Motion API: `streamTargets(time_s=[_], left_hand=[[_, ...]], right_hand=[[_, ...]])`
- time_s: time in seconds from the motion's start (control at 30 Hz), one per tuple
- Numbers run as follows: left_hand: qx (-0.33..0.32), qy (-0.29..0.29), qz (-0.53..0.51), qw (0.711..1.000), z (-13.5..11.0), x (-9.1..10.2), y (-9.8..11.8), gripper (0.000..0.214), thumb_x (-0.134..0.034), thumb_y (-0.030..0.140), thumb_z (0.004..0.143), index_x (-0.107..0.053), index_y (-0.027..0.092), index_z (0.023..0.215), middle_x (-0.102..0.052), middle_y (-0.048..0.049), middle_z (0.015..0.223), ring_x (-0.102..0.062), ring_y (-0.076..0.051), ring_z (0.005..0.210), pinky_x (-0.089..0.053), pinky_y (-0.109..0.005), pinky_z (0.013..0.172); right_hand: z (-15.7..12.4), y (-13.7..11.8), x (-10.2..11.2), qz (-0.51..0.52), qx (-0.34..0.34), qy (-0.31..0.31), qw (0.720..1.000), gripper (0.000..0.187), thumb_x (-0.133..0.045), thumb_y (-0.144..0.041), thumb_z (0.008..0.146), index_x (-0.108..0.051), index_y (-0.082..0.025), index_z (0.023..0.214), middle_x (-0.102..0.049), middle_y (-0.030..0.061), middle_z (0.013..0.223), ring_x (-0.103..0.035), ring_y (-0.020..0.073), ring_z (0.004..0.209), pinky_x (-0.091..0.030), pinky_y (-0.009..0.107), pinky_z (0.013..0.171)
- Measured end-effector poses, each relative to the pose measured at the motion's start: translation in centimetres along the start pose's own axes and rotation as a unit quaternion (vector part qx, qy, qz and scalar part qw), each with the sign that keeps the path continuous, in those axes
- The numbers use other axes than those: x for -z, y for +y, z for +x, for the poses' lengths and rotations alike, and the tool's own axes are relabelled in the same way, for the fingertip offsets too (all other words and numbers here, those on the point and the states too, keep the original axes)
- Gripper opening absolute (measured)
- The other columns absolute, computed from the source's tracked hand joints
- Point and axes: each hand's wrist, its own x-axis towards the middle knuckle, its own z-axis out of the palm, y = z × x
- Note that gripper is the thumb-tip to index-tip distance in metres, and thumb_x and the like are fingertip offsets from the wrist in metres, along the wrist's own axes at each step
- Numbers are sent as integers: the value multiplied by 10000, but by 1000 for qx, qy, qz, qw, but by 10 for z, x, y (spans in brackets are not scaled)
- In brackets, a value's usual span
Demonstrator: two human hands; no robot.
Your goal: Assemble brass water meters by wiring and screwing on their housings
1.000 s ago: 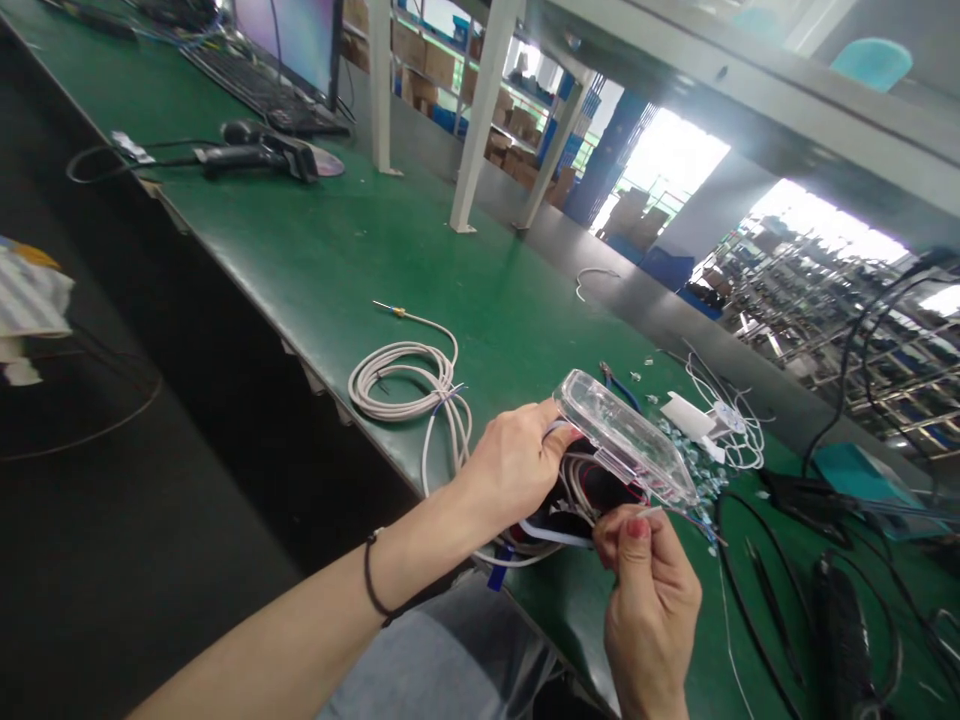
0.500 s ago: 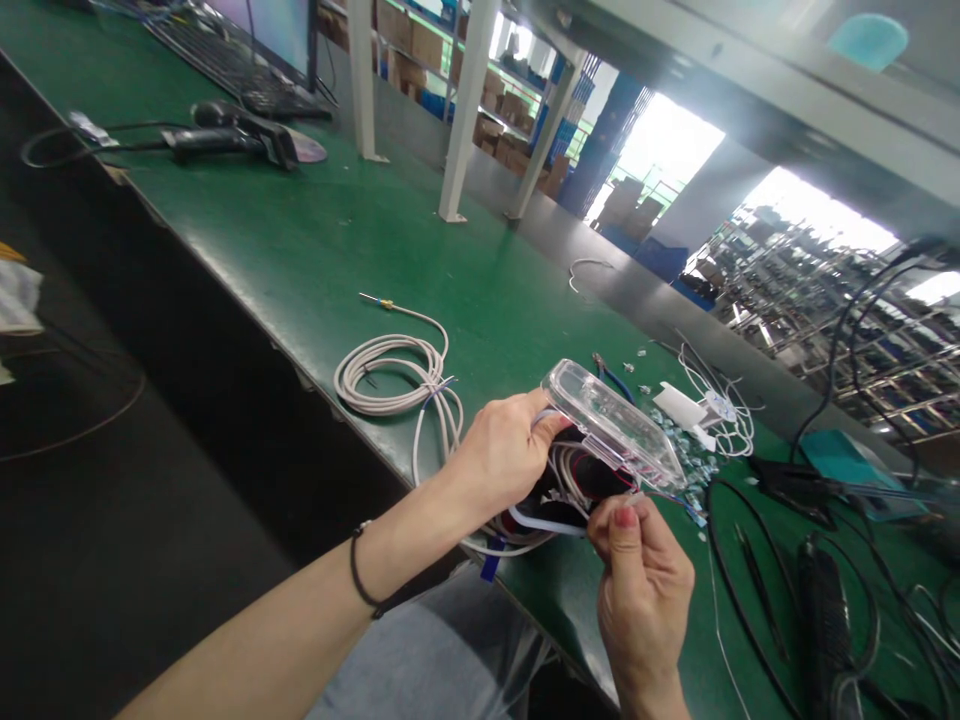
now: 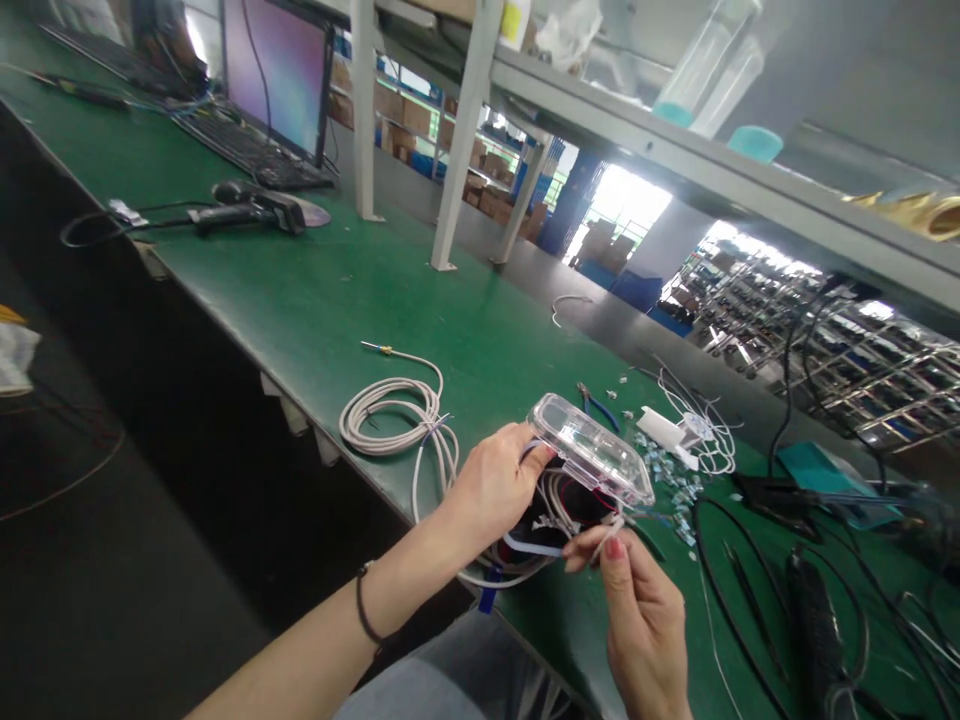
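My left hand point(image 3: 495, 485) grips a clear plastic cover point(image 3: 592, 463) by its near end, holding it tilted above a dark unit point(image 3: 577, 500) full of red and white wires. Just below the cover's right edge, my right hand point(image 3: 637, 610) pinches a thin white wire point(image 3: 609, 530) between thumb and forefinger. A coil of beige cable point(image 3: 390, 415) with a metal probe tip lies on the green bench point(image 3: 337, 290) to the left of my hands, and its strands run under my left hand.
Small clear parts point(image 3: 675, 480) and thin white wires point(image 3: 705, 435) lie beyond the cover. Black cables and a black tool point(image 3: 814, 620) sit at the right. A scanner point(image 3: 247, 212), keyboard point(image 3: 240, 150) and monitor point(image 3: 281, 70) stand far left. Shelf posts point(image 3: 454, 140) rise behind.
The view has tilted up, so the hands and cover sit lower in frame. My right hand's fingers have shifted a little along the thin wire; the left grip is unchanged.
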Motion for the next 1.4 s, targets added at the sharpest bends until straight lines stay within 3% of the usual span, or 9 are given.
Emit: streamTargets(time_s=[0.2,0.3,0.47,0.63,0.73,1.0,1.07,1.23,1.4], left_hand=[[-4,-30,-10,999,-9,8,0,258,-428,348,920,-598,207,1053,-652,-48,1024,-602,-199,968,-461,-320,861],[-21,-48,-43,998,-13,8,2,302,-371,366,948,-595,210,1077,-651,-48,1029,-599,-184,978,-460,-309,870],[-26,-40,-59,997,-15,2,3,324,-349,354,954,-581,204,1125,-637,-67,1094,-589,-187,1031,-463,-325,906],[-75,113,27,990,-36,-2,13,239,-482,262,873,-514,190,1098,-546,-94,1182,-508,-222,1137,-424,-408,979],[-177,165,86,966,-58,-10,24,173,-585,262,807,-526,196,956,-567,-87,1054,-515,-242,1061,-419,-451,977],[-389,-6,157,908,-76,-16,7,155,-548,90,826,-629,198,901,-657,-8,871,-575,-154,869,-403,-380,1051],[-402,-25,163,901,-80,-11,1,111,-552,126,833,-629,187,885,-655,-10,852,-577,-154,851,-377,-402,1078],[-340,39,161,926,-80,-7,5,83,-598,253,828,-613,187,781,-617,-23,830,-553,-171,853,-407,-404,1002],[-383,-101,195,897,-67,5,7,173,-583,355,833,-601,188,792,-573,-13,798,-513,-175,808,-385,-392,906]], right_hand=[[19,-14,46,-137,-12,192,972,348,-445,-462,899,-603,-194,743,-607,28,702,-552,151,658,-437,266,628],[45,-34,51,-234,18,99,967,380,-540,-538,810,-608,-217,1001,-628,70,988,-586,223,887,-470,374,779],[70,-49,29,-355,85,-106,925,856,-753,-475,597,-427,-201,1340,-463,164,1331,-379,358,1274,-360,542,1010],[67,-41,32,-308,62,-154,937,655,-580,-401,805,-347,-204,1385,-466,132,1343,-439,266,1244,-370,468,1040],[62,-40,34,-315,53,-141,937,640,-571,-396,817,-340,-205,1382,-430,143,1369,-394,282,1282,-359,485,1049],[54,-39,31,-331,55,-126,933,574,-508,-430,861,-351,-201,1363,-426,147,1367,-384,280,1289,-366,488,1047],[52,-38,30,-346,55,-119,929,580,-492,-436,867,-349,-190,1372,-427,152,1367,-387,283,1286,-370,486,1046],[46,-35,27,-384,55,-90,917,618,-471,-447,870,-325,-164,1399,-414,156,1382,-379,291,1284,-380,485,1039],[45,-35,27,-396,46,-99,912,598,-451,-410,875,-314,-164,1402,-406,137,1393,-390,271,1276,-405,470,1025]])
